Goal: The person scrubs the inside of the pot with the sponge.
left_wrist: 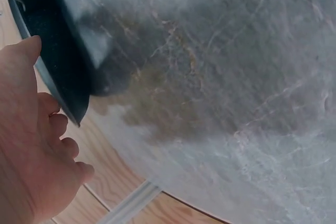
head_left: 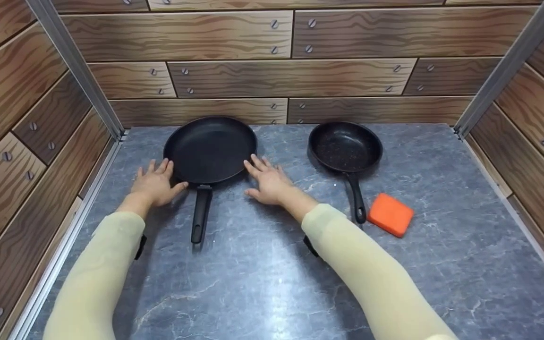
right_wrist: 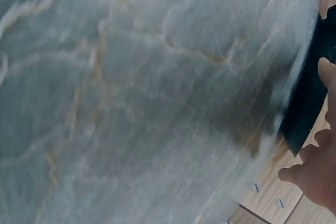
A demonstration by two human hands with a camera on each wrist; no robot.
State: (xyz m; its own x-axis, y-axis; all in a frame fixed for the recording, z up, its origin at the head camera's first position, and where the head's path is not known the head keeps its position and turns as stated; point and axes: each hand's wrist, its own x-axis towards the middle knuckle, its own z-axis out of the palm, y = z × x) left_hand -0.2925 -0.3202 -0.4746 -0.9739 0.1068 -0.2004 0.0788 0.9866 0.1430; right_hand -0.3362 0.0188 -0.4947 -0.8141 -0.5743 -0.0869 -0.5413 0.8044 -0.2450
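A large black frying pan (head_left: 210, 150) lies on the grey marbled table, its handle (head_left: 201, 215) toward the person. My left hand (head_left: 155, 185) is at the pan's left edge, fingers extended and fingertips right at the rim. On the opposite side, my right hand (head_left: 270, 182) has its fingers spread, with the fingertips close by the right rim. In the left wrist view the dark pan side (left_wrist: 60, 59) rises beside the left hand (left_wrist: 37, 140). The right wrist view has the pan side (right_wrist: 307, 95) next to the right hand (right_wrist: 317, 166). Neither hand grips anything.
A smaller speckled black frying pan (head_left: 346, 147) sits to the right, its handle pointing toward the person. Beside that handle lies an orange sponge-like block (head_left: 391, 215). Wood-patterned walls (head_left: 234, 78) and metal corner posts (head_left: 76, 66) bound the marbled table (head_left: 253, 283).
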